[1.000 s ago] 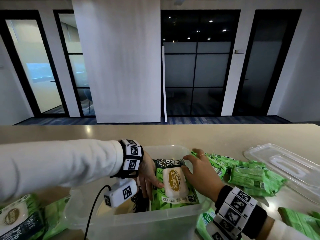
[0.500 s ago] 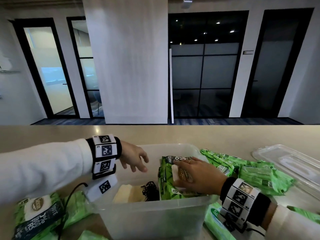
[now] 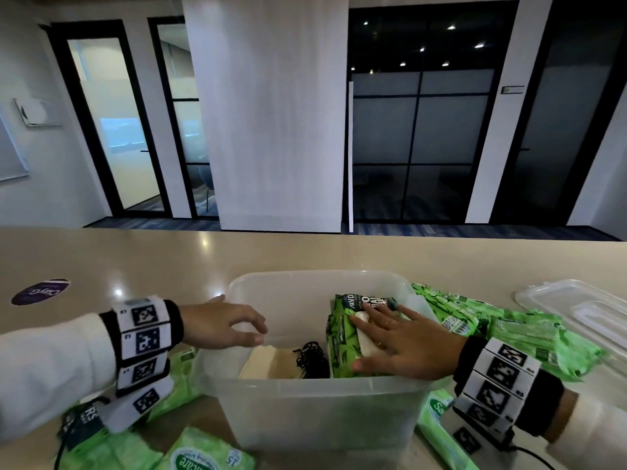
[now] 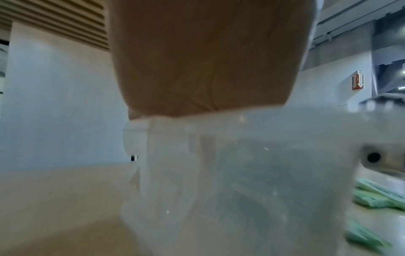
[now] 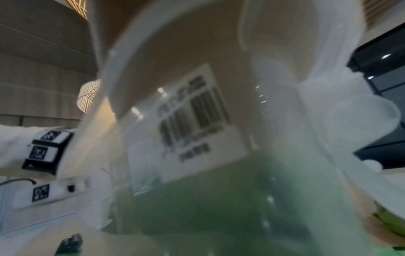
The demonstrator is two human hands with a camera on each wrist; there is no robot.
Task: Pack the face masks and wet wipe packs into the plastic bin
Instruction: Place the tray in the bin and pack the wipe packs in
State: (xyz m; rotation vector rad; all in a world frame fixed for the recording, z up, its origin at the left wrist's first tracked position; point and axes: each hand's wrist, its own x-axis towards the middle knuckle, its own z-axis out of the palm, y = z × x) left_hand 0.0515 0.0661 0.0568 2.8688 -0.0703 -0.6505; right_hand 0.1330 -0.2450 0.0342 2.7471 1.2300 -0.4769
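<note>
Overhead: translucent plastic bin (image 3: 305, 408) on beige worktop (image 3: 135, 259); right hand (image 3: 403, 347) flat, fingers spread, pressing green wet wipe pack (image 3: 342, 344) in bin's right side. Left hand (image 3: 224, 322) over left rim, grip loose, empty. Left wrist: blurred bin wall (image 4: 241, 173). Right wrist: green seen through barcoded wall (image 5: 197, 121).

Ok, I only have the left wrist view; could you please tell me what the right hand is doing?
Observer: The right hand lies flat, fingers spread, on a large green wet wipe pack in the right half of the clear plastic bin.
Operator: Thanks, what else is inside?
Observer: A cream face mask with black loops lies on the bottom, left of the pack.
Operator: Is the left hand holding anything?
Observer: No, the left hand hovers empty over the bin's left rim.
</note>
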